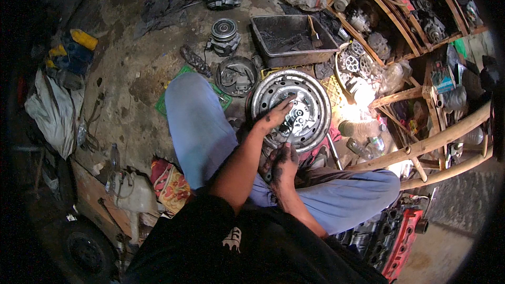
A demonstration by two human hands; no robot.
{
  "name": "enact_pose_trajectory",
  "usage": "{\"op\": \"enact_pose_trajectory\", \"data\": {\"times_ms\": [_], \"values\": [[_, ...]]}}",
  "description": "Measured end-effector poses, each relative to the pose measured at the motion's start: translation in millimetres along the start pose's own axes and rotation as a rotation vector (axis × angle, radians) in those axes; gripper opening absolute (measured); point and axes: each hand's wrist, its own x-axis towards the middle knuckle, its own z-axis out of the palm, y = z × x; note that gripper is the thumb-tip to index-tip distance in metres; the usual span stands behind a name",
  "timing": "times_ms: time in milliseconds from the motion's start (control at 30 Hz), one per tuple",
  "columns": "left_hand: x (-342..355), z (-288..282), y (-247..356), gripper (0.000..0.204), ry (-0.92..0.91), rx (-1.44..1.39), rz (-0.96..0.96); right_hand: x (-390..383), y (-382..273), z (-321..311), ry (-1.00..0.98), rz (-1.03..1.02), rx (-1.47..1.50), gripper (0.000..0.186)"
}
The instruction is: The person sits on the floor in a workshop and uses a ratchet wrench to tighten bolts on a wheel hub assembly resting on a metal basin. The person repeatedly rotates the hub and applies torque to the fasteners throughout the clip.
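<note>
Head view: both greasy hands, left and right, on steel wheel rim.

Black printed shirt, light blue trousers, grease-smeared hands

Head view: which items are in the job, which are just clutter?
In hand:
left hand on small metal part at the hub
steel wheel rim
right hand at rim's near edge

Lying about:
black tray
pulley unit
wooden rack
red cloth

Under the left hand lay a silver-grey rim; both hands were black-smeared (the right hand darkest), above pale blue trousers.
</note>
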Motion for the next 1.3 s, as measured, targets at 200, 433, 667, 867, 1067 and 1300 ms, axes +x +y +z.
{"op": "enact_pose_trajectory", "data": {"times_ms": [200, 433, 667, 867, 1067, 1300], "values": [[0, -30, 1, 0.055, -0.169, 0.097, 0.051, 4, 0, 51, 0.115, 0.015, 0.280, 0.025], [-8, -32, 11, 0.066, -0.264, 0.188, 0.193, -12, -16, 53, -0.214, 0.105, 0.517, 0.019], [1, -32, -10, 0.062, -0.262, -0.015, 0.055, -16, -7, 49, 0.050, 0.136, 0.513, 0.019], [2, -35, 12, 0.061, -0.281, 0.283, 0.015, -3, 17, 51, 0.062, 0.078, 0.461, 0.025], [4, -43, 19, 0.059, -0.278, 0.569, 0.103, -4, 32, 31, 0.113, -0.020, 0.218, 0.026], [-5, -32, 26, 0.057, -0.229, 0.450, 0.152, -1, 12, -35, -0.074, -0.118, -0.261, 0.034]]}}
